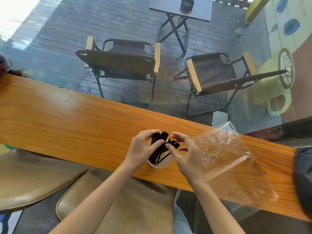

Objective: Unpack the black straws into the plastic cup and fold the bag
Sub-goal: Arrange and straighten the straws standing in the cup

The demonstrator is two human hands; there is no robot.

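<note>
Wooden counter (67, 119): left hand (141, 149) and right hand (187, 154), fingers half-curled, bunch straws (160, 146) into cup (160, 163); empty bag (233, 162) at 3 o'clock.

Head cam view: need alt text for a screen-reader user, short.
Seen from above, a person's left hand and right hand gather black straws standing in a plastic cup on a long wooden counter. An empty clear plastic bag lies flat on the counter just right of the hands. Beyond a window, two folding chairs sit on decking.

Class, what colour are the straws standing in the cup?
The straws are black, seen best in the head view.
</note>
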